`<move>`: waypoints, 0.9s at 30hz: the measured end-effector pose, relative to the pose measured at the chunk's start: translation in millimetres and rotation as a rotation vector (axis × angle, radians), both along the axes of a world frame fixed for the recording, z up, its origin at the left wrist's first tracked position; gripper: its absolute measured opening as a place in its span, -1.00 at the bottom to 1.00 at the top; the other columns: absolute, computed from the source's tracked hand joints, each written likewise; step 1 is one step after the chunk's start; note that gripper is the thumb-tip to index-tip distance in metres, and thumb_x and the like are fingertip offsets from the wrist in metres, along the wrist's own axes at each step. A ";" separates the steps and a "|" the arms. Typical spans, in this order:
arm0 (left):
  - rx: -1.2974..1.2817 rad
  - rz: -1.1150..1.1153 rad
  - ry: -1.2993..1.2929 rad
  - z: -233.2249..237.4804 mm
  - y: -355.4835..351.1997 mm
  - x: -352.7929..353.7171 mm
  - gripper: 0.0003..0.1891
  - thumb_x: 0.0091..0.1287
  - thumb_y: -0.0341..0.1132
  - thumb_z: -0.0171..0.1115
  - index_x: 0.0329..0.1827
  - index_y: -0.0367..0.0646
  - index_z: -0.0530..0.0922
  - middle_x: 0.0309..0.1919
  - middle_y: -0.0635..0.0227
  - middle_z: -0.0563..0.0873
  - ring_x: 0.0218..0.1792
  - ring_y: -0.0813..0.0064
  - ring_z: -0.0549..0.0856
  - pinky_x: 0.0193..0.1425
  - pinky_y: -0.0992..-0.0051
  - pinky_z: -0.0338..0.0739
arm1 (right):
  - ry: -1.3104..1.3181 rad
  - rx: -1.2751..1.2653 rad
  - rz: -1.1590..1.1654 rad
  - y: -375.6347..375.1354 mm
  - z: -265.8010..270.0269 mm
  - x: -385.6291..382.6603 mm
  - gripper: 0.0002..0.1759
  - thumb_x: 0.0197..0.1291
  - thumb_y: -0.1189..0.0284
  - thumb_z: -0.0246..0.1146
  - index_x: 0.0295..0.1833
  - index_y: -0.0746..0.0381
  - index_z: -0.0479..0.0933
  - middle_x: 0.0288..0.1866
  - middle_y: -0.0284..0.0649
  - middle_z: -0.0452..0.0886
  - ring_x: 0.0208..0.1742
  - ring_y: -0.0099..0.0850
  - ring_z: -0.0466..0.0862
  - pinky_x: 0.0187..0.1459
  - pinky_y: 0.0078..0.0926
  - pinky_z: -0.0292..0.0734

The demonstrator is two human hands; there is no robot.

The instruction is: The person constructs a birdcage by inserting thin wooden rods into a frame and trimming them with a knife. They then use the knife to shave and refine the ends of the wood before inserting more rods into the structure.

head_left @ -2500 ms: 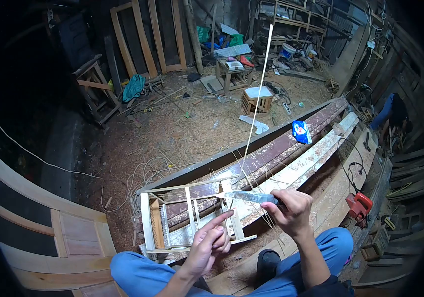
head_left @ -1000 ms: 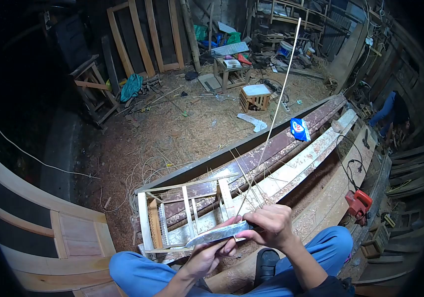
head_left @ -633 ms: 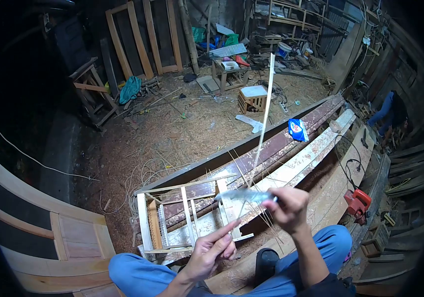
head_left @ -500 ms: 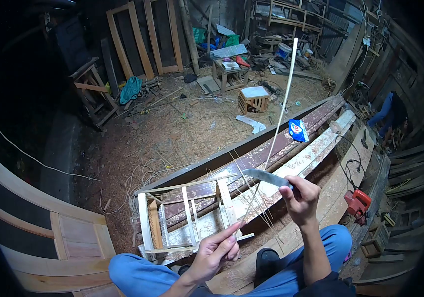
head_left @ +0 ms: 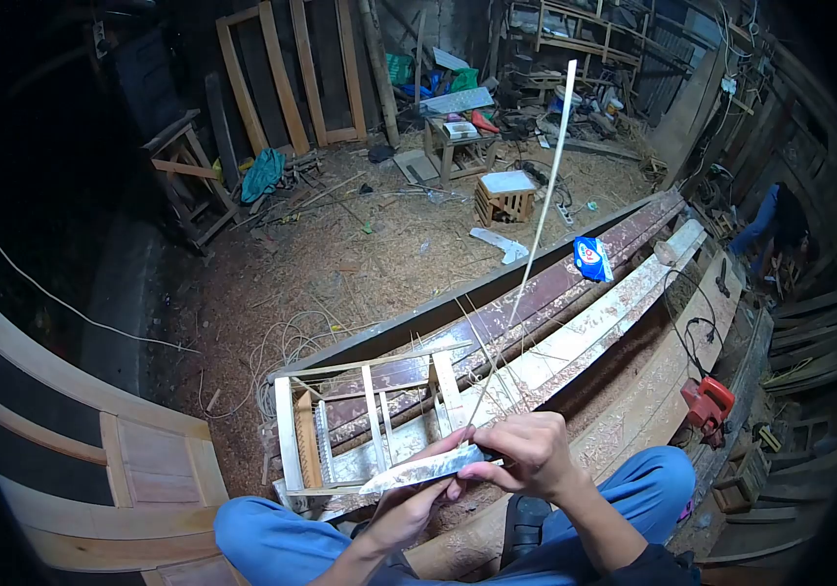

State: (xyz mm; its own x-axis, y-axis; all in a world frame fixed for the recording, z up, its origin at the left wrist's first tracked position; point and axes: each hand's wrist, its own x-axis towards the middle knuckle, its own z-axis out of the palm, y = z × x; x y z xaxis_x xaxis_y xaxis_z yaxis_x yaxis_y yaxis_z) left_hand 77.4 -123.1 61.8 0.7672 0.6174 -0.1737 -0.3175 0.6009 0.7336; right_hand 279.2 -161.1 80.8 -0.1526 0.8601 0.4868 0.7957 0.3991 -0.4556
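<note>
A long thin pale strip (head_left: 547,181) rises from my hands toward the top of the view. Its lower end is pinched in my left hand (head_left: 428,488), near the bottom centre. My right hand (head_left: 534,451) is closed on the dark handle of a knife (head_left: 420,472), whose broad blade points left across my left hand. Both hands are close together, and the blade partly covers my left fingers. Just left of them lies a small wooden frame (head_left: 373,420) with slats, on the planks. Several thin strips (head_left: 482,344) are scattered beyond my hands.
A blue packet (head_left: 590,259) lies on the long planks (head_left: 633,234). A red power tool (head_left: 707,401) with a cord is at the right. Wooden panels (head_left: 155,459) stand at the left. A slatted crate (head_left: 504,197) sits on the floor. Another person (head_left: 775,230) is bent over at far right.
My right hand has moved down and left, bringing the knife from above to my left hand. The blade now lies lower, across the left fingers. The long strip's top has shifted slightly left.
</note>
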 end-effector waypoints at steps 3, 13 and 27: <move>-0.019 -0.001 0.020 5.0 0.0 0.5 -0.44 0.57 -0.44 0.03 0.59 -0.32 0.15 -0.19 0.46 0.49 -0.23 0.68 0.41 -0.02 0.63 0.39 | -0.017 0.035 -0.020 1.8 1.7 3.9 -0.59 -0.02 0.06 0.53 -0.31 0.19 0.67 -0.54 -0.29 0.64 -0.57 -0.35 0.64 -0.53 -0.42 0.44; -0.120 0.053 -0.057 7.9 1.1 7.6 -0.47 0.59 -0.39 0.02 0.57 -0.28 0.20 -0.30 0.49 0.45 -0.32 0.65 0.35 -0.15 0.53 0.39 | -0.175 0.158 -0.117 4.0 3.0 17.2 -0.52 0.01 -0.08 0.47 -0.38 0.15 0.64 -0.62 -0.35 0.55 -0.65 -0.40 0.53 -0.57 -0.43 0.35; 0.178 0.063 0.052 -5.3 12.3 4.8 -0.64 0.51 -0.41 0.09 0.33 -0.26 0.42 -0.28 0.24 0.61 -0.34 0.57 0.50 -0.19 0.54 0.44 | -0.079 0.204 -0.308 6.8 10.9 40.7 -0.59 0.03 0.06 0.51 -0.31 0.20 0.66 -0.52 -0.24 0.66 -0.56 -0.31 0.64 -0.48 -0.39 0.47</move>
